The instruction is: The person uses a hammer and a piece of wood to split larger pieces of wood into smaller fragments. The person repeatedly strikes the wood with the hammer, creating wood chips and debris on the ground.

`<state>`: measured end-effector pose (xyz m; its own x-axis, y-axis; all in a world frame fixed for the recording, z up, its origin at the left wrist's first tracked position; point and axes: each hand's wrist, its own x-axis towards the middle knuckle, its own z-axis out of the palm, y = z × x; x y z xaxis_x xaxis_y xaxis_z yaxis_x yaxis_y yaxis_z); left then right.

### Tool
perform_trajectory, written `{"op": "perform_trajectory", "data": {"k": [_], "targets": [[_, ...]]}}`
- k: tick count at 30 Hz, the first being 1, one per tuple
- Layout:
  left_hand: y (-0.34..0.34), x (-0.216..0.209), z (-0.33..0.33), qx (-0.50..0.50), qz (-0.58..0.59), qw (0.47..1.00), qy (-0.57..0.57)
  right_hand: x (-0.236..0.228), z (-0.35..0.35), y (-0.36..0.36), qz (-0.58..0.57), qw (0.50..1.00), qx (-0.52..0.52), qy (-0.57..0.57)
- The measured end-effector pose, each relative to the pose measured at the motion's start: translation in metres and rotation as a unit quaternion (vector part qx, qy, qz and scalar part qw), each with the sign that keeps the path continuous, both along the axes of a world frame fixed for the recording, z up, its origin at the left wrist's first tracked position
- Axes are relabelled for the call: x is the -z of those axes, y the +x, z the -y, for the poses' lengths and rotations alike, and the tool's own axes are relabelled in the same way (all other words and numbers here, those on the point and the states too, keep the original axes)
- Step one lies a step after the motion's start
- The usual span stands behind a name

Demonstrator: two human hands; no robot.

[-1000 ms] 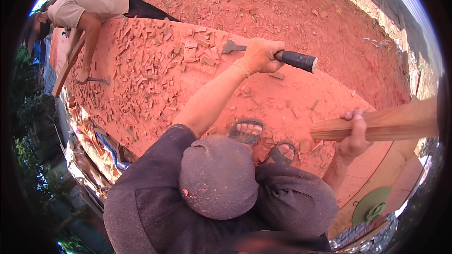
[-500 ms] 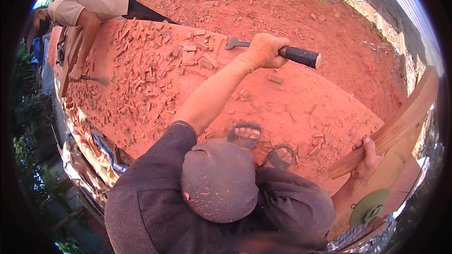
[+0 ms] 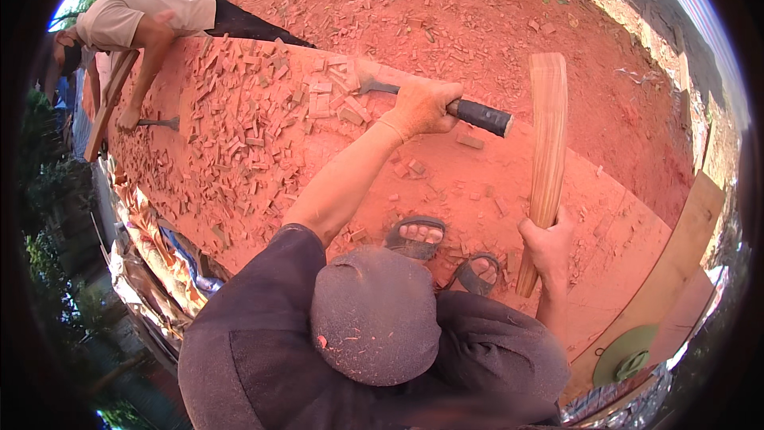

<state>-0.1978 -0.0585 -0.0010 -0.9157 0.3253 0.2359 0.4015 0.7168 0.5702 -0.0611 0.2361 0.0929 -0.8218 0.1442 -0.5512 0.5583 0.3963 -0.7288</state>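
My left hand [image 3: 428, 106] is wrapped round a chisel [image 3: 484, 117] with a dark wrapped handle. Its flared metal blade points left over the dusty surface, near several wood offcuts. On the right, my right hand [image 3: 549, 245] grips a long reddish-brown wooden board [image 3: 547, 131] near its lower end. The board stands lengthwise away from me, apart from the chisel. Below my hands, my sandalled feet [image 3: 420, 232] rest on the dusty surface.
Wood chips and offcuts [image 3: 255, 107] cover the large dusty board [image 3: 446, 183]. At the far left a co-worker [image 3: 151, 20] leans over, holding a similar tool [image 3: 161, 123] and a wooden piece [image 3: 111, 103]. Pale boards [image 3: 672, 271] and a green round object [image 3: 625, 357] lie at right.
My right hand has brought the wooden board leftward from the right edge and turned it lengthwise. My left hand with the chisel has shifted slightly left and nearer.
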Motion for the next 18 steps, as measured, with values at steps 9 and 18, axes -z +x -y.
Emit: {"op": "perform_trajectory", "data": {"k": [9, 18], "targets": [[-0.012, -0.025, -0.023, 0.001, -0.017, 0.992, 0.125, -0.071, -0.049, -0.036, -0.117, 0.985, 0.12, -0.051], [-0.037, -0.012, -0.025, -0.059, -0.009, 0.989, 0.133, -0.119, 0.009, -0.1, -0.321, 0.872, 0.225, -0.294]]}}
